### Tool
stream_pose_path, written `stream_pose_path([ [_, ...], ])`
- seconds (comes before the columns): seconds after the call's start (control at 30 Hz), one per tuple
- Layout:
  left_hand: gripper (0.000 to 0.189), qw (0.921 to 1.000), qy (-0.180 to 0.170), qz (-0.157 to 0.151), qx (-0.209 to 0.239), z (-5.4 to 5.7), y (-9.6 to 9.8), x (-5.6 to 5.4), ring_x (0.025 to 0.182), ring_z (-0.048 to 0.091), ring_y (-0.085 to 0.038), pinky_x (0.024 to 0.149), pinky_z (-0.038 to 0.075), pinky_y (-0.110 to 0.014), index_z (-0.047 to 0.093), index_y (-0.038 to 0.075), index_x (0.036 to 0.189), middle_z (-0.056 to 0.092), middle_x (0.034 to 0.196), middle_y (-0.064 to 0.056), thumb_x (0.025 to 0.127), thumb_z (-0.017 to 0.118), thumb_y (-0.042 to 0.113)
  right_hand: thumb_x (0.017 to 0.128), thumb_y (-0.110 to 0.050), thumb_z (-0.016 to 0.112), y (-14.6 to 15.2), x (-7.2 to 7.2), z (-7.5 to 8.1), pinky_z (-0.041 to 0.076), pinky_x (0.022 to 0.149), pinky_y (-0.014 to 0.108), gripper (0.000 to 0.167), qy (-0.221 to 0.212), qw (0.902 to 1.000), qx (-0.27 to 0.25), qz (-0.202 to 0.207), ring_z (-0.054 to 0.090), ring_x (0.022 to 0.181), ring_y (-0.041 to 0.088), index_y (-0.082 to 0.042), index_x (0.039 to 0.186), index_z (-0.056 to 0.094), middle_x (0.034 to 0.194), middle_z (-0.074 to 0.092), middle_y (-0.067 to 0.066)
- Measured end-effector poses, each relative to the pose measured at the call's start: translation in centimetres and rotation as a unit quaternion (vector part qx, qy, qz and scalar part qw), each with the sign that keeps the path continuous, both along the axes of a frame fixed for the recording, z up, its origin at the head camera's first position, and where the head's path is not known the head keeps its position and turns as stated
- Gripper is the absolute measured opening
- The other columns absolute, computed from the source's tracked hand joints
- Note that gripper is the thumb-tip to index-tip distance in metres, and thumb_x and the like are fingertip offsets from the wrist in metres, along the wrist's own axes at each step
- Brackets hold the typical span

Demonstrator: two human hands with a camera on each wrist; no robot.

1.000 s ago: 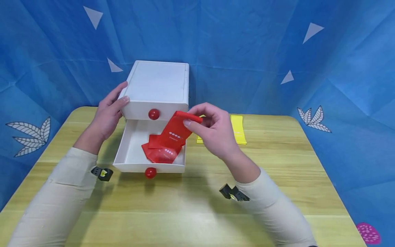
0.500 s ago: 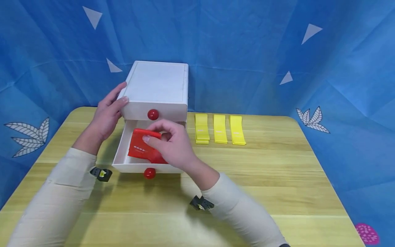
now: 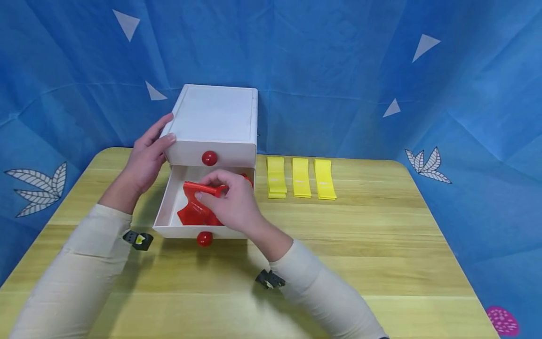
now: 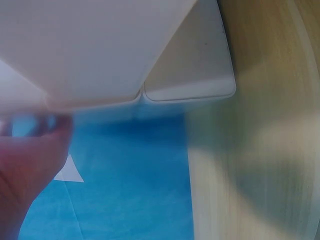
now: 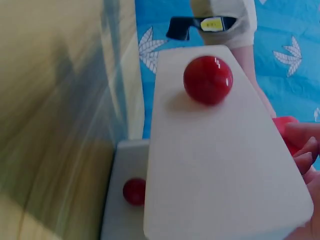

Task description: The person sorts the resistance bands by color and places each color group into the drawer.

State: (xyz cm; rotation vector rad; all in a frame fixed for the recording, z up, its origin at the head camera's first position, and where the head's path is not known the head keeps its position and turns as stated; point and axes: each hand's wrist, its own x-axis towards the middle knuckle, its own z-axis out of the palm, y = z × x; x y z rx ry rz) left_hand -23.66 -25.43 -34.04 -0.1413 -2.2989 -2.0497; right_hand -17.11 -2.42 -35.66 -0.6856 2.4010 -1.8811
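A small white drawer unit (image 3: 216, 113) stands at the back left, its lower drawer (image 3: 169, 200) pulled out. My left hand (image 3: 146, 160) rests against the unit's left side, thumb and fingertips at the top edge. In the left wrist view this hand (image 4: 30, 165) lies beside the white casing. My right hand (image 3: 230, 200) is over the open drawer, pinching the folded end of a red resistance band (image 3: 192, 207) between thumb and fingers. More red band lies in the drawer, partly hidden by that hand. In the right wrist view, fingertips and red band show past the drawer front (image 5: 220, 165).
Three folded yellow resistance bands (image 3: 301, 176) lie in a row on the wooden table (image 3: 381, 235), right of the unit. The upper drawer is closed, with a red knob (image 3: 209, 158); the lower one has a red knob (image 3: 205, 238) too. A blue curtain (image 3: 322, 70) hangs behind.
My right hand has moved left and down with the red band, from above the drawer's right side into the drawer, uncovering the yellow bands. My left hand has stayed against the unit.
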Motion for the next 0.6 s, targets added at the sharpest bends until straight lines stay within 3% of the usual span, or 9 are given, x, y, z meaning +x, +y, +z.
stream_pose_path([
  [0.27,0.059,1.0,-0.002,0.001,-0.007,0.0,0.1,0.1,0.141,0.029,-0.032,0.112,0.027,-0.055,0.032,0.036,0.157,0.021,0.163,-0.002,0.103,0.054,0.038,0.085,-0.017,0.082,0.8,-0.7,0.3,0.055,0.062,0.028,0.024,0.008,0.9953,0.088,-0.039,0.062,0.075,0.014,-0.018,0.106,0.071,0.09,0.064,-0.013],
  [0.6,0.058,1.0,-0.003,0.003,-0.005,0.2,0.1,0.1,0.14,0.03,-0.032,0.113,0.027,-0.054,0.032,0.036,0.157,0.022,0.162,-0.002,0.103,0.054,0.037,0.081,-0.021,0.085,2.4,-1.8,0.1,0.053,0.066,0.023,0.033,0.031,0.9782,0.189,-0.081,0.059,0.091,0.013,-0.017,0.112,0.072,0.1,0.066,-0.007],
])
